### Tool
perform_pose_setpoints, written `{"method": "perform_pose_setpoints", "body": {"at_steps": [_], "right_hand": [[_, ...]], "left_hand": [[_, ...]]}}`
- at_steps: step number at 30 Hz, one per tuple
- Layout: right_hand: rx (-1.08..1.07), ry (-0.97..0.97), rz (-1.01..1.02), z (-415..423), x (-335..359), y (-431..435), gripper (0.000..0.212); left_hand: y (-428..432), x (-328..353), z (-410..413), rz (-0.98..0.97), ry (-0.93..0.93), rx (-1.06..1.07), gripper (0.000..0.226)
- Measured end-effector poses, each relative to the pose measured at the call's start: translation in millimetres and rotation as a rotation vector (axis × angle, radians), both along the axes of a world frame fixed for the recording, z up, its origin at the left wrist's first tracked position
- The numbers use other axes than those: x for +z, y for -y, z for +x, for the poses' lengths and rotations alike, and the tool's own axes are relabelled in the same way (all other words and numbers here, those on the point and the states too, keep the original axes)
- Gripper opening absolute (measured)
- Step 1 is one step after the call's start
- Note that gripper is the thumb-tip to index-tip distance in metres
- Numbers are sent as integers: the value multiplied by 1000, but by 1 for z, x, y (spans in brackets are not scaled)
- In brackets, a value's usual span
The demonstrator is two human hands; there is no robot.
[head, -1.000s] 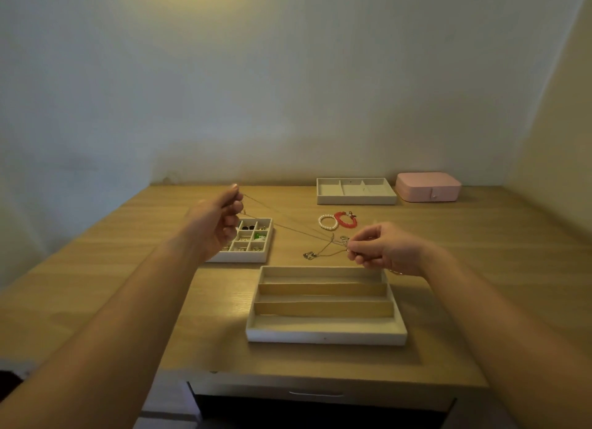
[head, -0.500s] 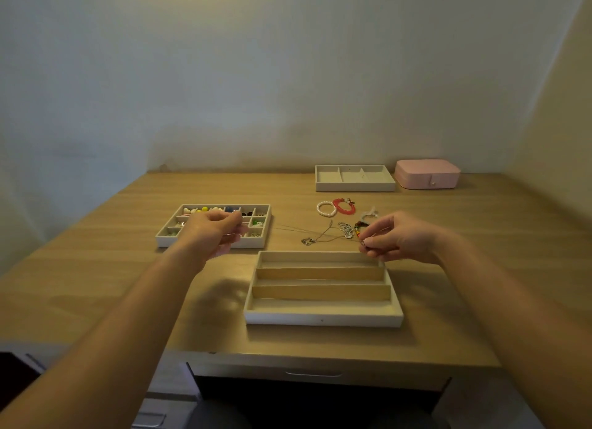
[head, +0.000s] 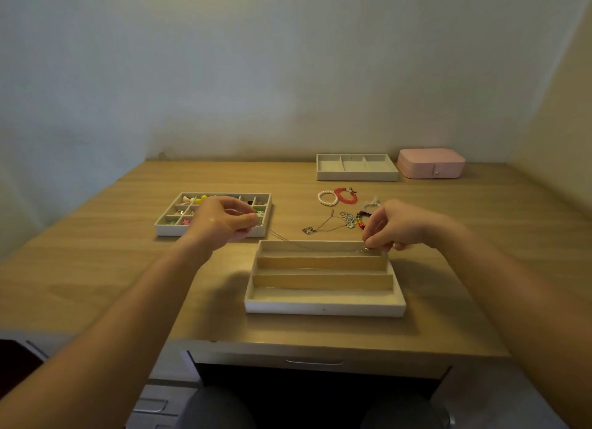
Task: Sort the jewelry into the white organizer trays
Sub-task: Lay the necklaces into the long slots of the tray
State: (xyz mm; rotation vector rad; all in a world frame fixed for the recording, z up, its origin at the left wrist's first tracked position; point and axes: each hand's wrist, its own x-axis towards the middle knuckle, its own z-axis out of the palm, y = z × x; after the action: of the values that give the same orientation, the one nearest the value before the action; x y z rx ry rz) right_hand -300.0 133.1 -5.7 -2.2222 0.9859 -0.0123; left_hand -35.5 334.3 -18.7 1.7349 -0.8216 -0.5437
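**A:** Head camera: what has changed in the last second?

**B:** Both hands have dropped. The left hand [head: 221,223] was raised, holding the thin silver chain necklace [head: 278,236] taut in the air. Now it sits low. The right hand [head: 397,228] has come down to the far right corner of the white three-slot organizer tray [head: 323,308].

**A:** Meaning?

**B:** I judge the chain is being laid into the far slot, and only the release remains.

**A:** How do the hands hold it?

**B:** Each pinches one end between thumb and curled fingertips, and neither holds anything else.

**A:** And the chain itself?

**B:** It is very fine, pale and now slack. It runs from the left fingers over the tray's far left rim, then along the far slot to the right fingers. Something glints under the right hand, too small to identify.

**A:** What's left to sort?

**B:** Just beyond the right hand lie a white pearl bracelet [head: 327,198], a red beaded bracelet [head: 346,195] and a silver pendant necklace [head: 320,228]
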Motion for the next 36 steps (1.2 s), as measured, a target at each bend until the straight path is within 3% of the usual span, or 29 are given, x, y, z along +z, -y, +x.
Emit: {"method": "perform_pose_setpoints", "body": {"at_steps": [9,21,28,36], "right_hand": [[-15,-163,-209,13,-5,-10,7],[-3,-257,-513,23,-14,-20,15],[56,-11,-170,7,6,-7,10],[49,-50,32,-2,2,-5,25]], "left_hand": [[16,10,-21,42,252,-93,11],[23,15,-28,118,358,-132,9],[25,12,-28,189,434,-179,12],[29,8,-26,260,559,-256,10]]}}
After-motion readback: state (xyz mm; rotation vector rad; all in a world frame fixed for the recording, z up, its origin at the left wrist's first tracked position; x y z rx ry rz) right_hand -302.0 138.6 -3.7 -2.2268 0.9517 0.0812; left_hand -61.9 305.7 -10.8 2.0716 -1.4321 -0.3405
